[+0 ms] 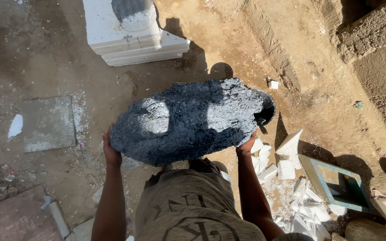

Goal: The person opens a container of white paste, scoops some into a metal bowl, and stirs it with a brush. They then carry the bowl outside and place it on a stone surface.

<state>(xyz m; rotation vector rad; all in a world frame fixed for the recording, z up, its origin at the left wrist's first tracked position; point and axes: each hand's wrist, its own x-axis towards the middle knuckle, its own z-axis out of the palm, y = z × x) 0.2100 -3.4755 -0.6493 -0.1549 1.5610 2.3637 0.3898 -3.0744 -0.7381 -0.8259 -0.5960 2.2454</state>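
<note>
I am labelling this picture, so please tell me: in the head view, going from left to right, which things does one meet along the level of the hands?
Grey flat slab on the ground → left hand → wide basin heaped with dark grey mortar → right hand → broken white pieces → blue-edged frame.

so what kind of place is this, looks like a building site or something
Probably an outdoor building or masonry yard: bare sandy ground, a white moulded stone pedestal, broken white plaster pieces, and both hands, left hand and right hand, holding a pan heaped with dark grey wet mortar.
</note>
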